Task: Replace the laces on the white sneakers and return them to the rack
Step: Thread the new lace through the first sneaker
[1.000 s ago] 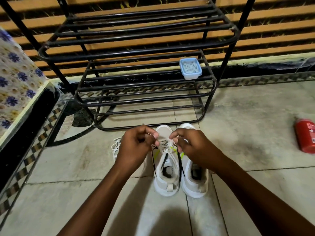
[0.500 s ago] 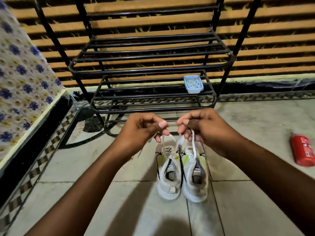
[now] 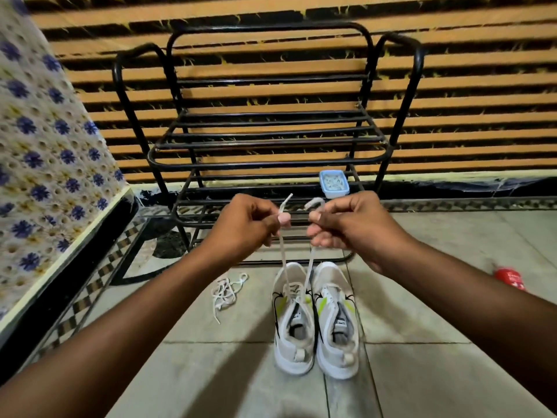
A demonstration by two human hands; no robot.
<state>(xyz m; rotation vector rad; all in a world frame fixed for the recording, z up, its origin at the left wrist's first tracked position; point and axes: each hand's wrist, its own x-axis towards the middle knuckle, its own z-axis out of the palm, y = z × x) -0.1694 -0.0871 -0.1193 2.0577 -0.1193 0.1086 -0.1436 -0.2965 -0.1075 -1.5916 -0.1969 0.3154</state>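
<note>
Laces (image 3: 282, 260) higher; sneakers (image 3: 294, 362) toe-first toward rack (image 3: 265, 144)

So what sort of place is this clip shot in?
Probably a room at home: a black metal shoe rack stands on a tiled floor, with a floral-covered bed at the left.

Looks like a home entryway: black metal shoe rack (image 3: 265, 146) against a striped wall (image 3: 467, 86), tiled floor (image 3: 422, 372) with patterned border, floral cloth (image 3: 45, 146) at the left.
</note>
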